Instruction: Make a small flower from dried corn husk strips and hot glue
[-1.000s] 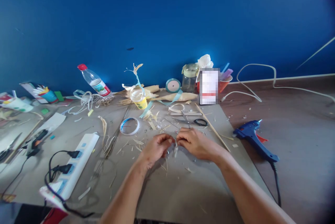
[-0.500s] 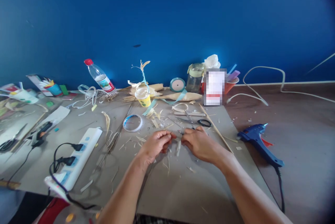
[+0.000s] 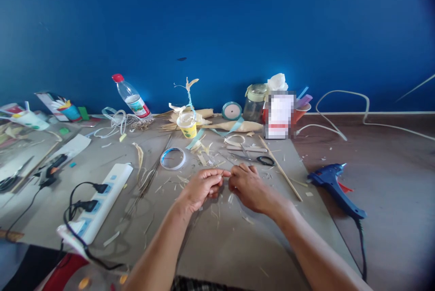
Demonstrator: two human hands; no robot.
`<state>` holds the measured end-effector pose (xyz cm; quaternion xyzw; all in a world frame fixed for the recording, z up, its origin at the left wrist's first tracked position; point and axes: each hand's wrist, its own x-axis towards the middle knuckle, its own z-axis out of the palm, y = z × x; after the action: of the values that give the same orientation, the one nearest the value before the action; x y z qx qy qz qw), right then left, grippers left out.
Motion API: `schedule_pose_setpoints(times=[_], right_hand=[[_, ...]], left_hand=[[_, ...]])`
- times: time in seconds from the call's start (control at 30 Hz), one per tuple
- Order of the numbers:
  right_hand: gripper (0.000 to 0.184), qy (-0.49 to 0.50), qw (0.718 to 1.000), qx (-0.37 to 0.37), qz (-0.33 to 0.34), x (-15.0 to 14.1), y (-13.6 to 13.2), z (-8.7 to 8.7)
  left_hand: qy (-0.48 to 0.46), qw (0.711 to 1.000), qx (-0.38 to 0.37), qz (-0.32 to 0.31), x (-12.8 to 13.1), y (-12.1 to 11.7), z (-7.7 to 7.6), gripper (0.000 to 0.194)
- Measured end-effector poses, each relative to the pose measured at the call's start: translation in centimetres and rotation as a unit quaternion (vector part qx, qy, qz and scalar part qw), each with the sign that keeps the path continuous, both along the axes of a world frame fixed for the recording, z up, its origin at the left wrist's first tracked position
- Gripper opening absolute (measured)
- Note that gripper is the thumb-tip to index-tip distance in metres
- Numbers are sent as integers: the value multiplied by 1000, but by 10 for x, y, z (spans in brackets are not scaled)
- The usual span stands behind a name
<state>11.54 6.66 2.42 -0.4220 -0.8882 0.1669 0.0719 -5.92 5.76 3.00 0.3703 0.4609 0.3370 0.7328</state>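
My left hand (image 3: 205, 186) is closed in a pinch above the mat, its index finger stretched toward the other hand. My right hand (image 3: 249, 188) has curled fingers that meet the left fingertips. Whatever lies between the fingers is too small or hidden to name. Just beyond the right hand lie scissors (image 3: 265, 160) with black handles. Pale scraps and thin strips of dry husk (image 3: 204, 158) are scattered around both hands. A roll of tape (image 3: 172, 158) lies flat beyond my left hand.
A yellow-white cup (image 3: 188, 130) holding a wrapped stem stands at the back. A power strip (image 3: 108, 200) with plugs lies left; a blue glue gun (image 3: 338, 189) lies right. A thin stick (image 3: 282, 171), tilted bottle (image 3: 134, 100), glass jar (image 3: 254, 103) and ribbon spool (image 3: 231, 110) surround the work area.
My right hand has moved left, closing the small gap to my left fingertips. A small shiny tip seen between the hands before is now hidden. The view has shifted slightly.
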Motion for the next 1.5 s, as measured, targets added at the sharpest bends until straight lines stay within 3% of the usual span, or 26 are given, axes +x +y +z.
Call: schedule_pose_setpoints(times=[0.17,0.37,0.77,1.5], right_hand=[[17,104,994,-23,-34,15,6,15],[20,167,977,-75,-106,28,10,26],[23,210,968,-114,-74,35,11,27],[30,205,973,-108,-10,37,12,31]], left_hand=[[-25,1000,-1,-17,-1,-2,3,41],[-69,995,4,-68,0,-6,8,69],[-37,995,-44,-79,6,-5,1,39],[-20,992,-49,-114,7,-5,-7,41]])
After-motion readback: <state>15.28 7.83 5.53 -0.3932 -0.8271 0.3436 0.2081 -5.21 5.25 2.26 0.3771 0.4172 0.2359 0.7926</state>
